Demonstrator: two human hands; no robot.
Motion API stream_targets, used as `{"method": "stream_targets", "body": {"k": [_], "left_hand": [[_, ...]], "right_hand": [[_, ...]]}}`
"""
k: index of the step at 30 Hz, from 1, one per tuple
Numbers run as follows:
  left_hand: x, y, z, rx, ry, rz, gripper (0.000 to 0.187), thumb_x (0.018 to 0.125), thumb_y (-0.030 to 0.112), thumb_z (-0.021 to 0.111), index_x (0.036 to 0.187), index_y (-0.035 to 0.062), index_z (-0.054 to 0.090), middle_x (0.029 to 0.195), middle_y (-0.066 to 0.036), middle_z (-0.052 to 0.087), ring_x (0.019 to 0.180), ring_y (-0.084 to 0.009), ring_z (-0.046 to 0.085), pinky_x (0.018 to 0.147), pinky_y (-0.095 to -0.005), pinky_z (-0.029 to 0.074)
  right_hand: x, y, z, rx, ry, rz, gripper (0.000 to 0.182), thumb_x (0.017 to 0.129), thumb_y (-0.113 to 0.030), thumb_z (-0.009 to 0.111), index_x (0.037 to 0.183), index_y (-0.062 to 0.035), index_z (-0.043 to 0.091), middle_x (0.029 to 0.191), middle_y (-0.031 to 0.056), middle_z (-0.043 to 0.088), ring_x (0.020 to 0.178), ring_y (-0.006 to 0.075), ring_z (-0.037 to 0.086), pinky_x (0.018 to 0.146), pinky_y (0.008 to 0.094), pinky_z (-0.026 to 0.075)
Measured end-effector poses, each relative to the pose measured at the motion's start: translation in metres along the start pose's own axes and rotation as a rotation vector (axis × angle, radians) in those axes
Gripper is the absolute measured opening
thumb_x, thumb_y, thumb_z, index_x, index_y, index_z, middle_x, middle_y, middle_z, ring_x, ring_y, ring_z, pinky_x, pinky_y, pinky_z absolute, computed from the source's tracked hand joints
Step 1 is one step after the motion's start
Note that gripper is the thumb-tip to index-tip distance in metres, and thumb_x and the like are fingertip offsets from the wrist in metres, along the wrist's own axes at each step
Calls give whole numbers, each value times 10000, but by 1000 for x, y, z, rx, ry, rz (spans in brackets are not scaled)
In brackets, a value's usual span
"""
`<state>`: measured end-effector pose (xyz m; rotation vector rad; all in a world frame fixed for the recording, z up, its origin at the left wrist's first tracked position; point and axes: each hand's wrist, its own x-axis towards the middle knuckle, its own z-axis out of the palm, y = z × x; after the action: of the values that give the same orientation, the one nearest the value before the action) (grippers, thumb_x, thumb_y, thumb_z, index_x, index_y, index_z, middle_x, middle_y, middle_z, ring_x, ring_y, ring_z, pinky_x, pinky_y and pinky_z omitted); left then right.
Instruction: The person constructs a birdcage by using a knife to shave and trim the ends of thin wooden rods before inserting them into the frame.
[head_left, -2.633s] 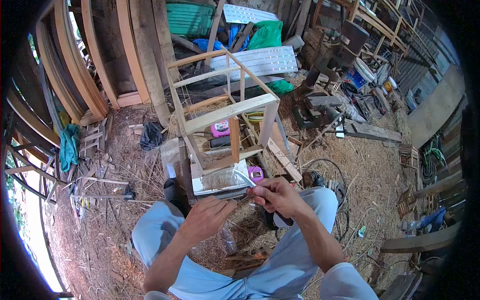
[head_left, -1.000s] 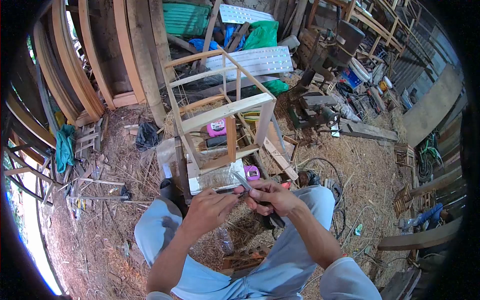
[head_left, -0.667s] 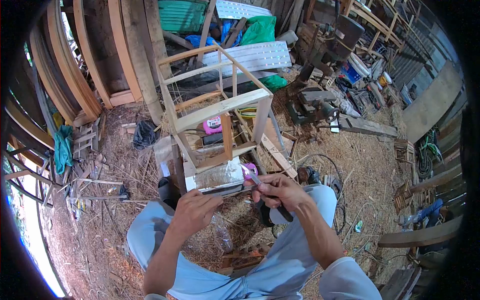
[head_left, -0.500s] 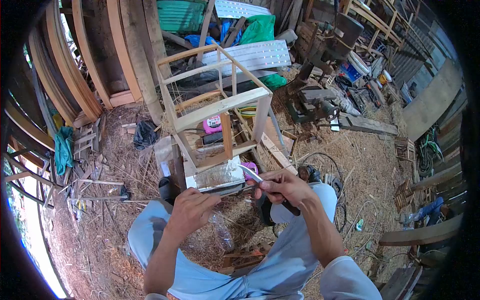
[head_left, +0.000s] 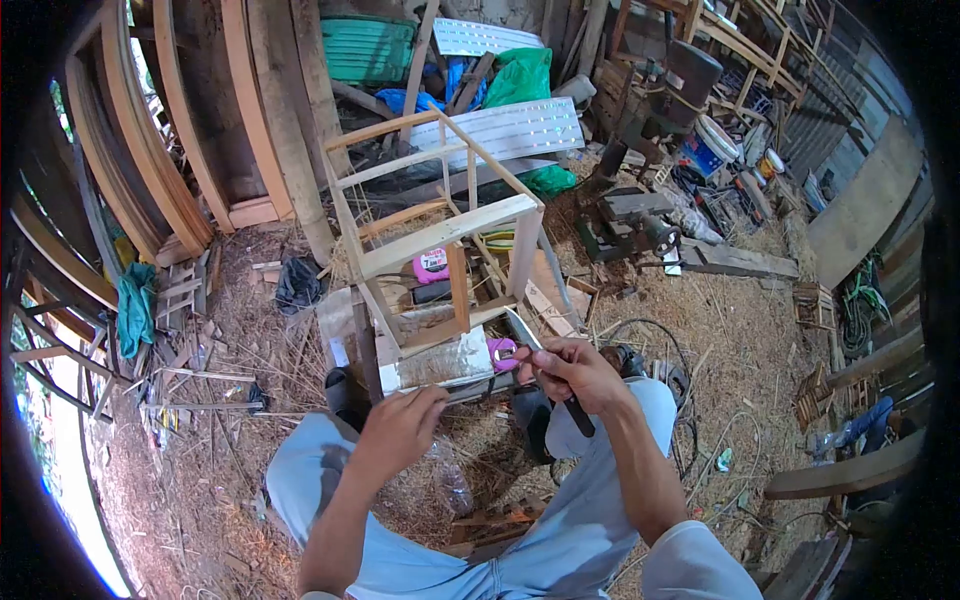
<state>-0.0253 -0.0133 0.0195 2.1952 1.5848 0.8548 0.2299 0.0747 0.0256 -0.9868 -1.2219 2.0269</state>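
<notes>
My right hand (head_left: 580,378) is wrapped round a knife (head_left: 523,331), its blade pointing up and away and its dark handle end showing below my fist. My left hand (head_left: 402,425) is closed with fingertips pinched, near the front edge of a white, scuffed board (head_left: 440,362); what it holds, if anything, I cannot make out. A pink tape measure (head_left: 502,352) sits at the board's right end, close to the knife. Beyond the board stands a wooden frame (head_left: 450,236), its lower rail by the board. Inside it lies another pink item (head_left: 431,265) with printed markings.
Long curved timbers (head_left: 165,150) lean at the left. Behind the frame are a ridged panel (head_left: 520,130) and a green bag (head_left: 518,76). A dark metal machine (head_left: 640,200) stands right of it. Shavings cover the ground, where a cable (head_left: 672,345) lies.
The knife and my right hand have shifted slightly, with the blade now pointing more steeply upward. My left hand has moved slightly right and down. The whole view has shifted a little.
</notes>
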Motion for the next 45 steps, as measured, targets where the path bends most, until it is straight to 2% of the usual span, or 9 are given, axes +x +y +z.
{"method": "stream_targets", "body": {"k": [4,8,11,14,16,19,23,32,45], "left_hand": [[12,12,7,-350,-56,-126,152,888,123,529,993,23,576,882,-166,622,777,-333,611,707,-372,477],[23,20,4,-441,-90,-180,149,910,122,503,980,8,569,776,-123,603,719,-205,591,668,-327,462],[26,14,9,-677,-117,-280,169,925,135,495,1002,-4,549,729,-69,564,679,-115,515,619,-283,436],[25,13,17,-942,-43,-220,234,937,157,488,1103,-4,526,695,-9,486,645,-84,441,563,-252,391],[28,21,15,-1045,-36,-216,288,937,174,493,1174,10,502,690,10,460,627,-77,411,554,-233,364],[29,32,4,-1217,-124,-286,393,943,196,490,1299,39,437,685,44,408,601,-61,349,544,-200,314],[20,22,13,-1538,-329,-560,424,944,93,455,1364,137,413,740,63,428,620,-37,321,540,-179,301],[13,28,11,-1582,-425,-504,478,943,99,458,1401,180,346,705,79,339,581,-34,261,485,-181,220],[12,40,2,-1798,-499,-475,522,970,235,428,1445,207,214,647,57,237,509,-43,229,442,-180,185]], "right_hand": [[4,-3,17,-35,41,-140,335,958,-209,463,1216,5,476,836,50,593,476,53,357,433,198,309],[6,8,29,142,84,-173,304,975,-248,427,1170,-28,504,758,9,525,546,56,408,477,193,334],[5,3,28,-222,168,-250,254,976,-208,421,1011,-13,579,762,8,541,681,72,484,646,219,402],[8,15,31,-486,379,-432,325,977,-296,422,1046,-15,570,647,-55,449,566,30,407,490,200,315],[4,14,40,-677,451,-523,308,967,-282,436,1040,-11,563,612,-9,486,536,82,453,486,245,338],[3,20,49,-1046,299,-709,183,906,-158,485,1004,-19,553,660,170,565,592,359,574,523,408,434],[-2,11,53,-1140,208,-753,154,865,-145,538,963,-26,548,670,153,568,588,337,582,502,411,440],[-2,10,47,-1363,64,-925,183,786,-168,630,856,-34,525,689,103,561,574,283,590,477,383,464],[-1,-8,25,-1199,390,-830,87,826,-99,572,846,-23,536,653,130,575,592,306,598,499,385,453]]}}
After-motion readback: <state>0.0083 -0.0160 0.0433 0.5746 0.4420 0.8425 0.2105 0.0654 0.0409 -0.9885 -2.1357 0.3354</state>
